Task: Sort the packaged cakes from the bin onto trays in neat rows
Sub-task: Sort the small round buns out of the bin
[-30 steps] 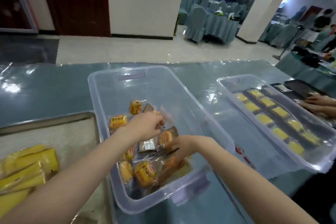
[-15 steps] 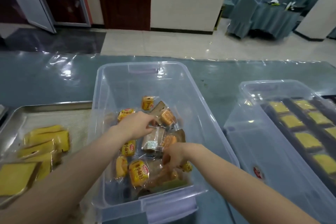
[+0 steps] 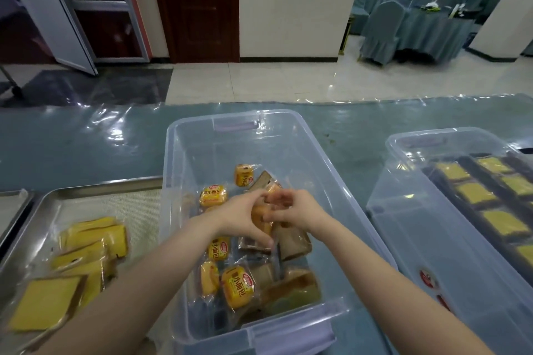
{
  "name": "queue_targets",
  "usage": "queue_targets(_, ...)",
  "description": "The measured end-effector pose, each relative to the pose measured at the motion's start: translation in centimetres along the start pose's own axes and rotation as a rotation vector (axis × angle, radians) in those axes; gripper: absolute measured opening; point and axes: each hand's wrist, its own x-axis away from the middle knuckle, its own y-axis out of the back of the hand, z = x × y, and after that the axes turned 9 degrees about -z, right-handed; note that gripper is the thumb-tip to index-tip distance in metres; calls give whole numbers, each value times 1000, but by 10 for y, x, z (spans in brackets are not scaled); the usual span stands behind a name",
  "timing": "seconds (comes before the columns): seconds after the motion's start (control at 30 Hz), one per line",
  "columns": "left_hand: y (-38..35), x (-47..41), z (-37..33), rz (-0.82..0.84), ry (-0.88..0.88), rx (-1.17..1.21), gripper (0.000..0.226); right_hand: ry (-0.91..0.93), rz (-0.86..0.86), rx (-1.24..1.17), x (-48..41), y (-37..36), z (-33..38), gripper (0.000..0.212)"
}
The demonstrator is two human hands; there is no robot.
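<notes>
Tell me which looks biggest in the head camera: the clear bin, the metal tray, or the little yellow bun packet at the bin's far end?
1. Clear bin
2. Metal tray, though partly cut off by the picture's edge
3. Bun packet, far the smallest

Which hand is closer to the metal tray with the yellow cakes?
Left. The left hand is over the clear bin, on the side next to the metal tray. The right hand is just beyond it, farther from the tray.
</notes>
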Motion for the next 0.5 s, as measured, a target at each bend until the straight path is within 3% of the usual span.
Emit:
queue_targets(0.17, 0, -4, -1, -207, 2, -54, 99, -205, 39, -639, -5, 1, 2, 53)
queue_targets(0.23, 0, -4, -1, -244, 8, -129, 87, -251, 78, -717, -7, 6, 2, 49)
queue_targets(0.33, 6, -5, -1, -324, 44, -215, 73, -249, 41, -563, -13, 7, -1, 36)
queue_targets(0.43, 13, -9, 6, -418, 100, -299, 58, -217, -38, -284, -28, -1, -12, 27)
queue_targets(0.5, 13, -10, 11, -397, 153, -389, 57, -162, -29, -45, -40, -11, -23, 29)
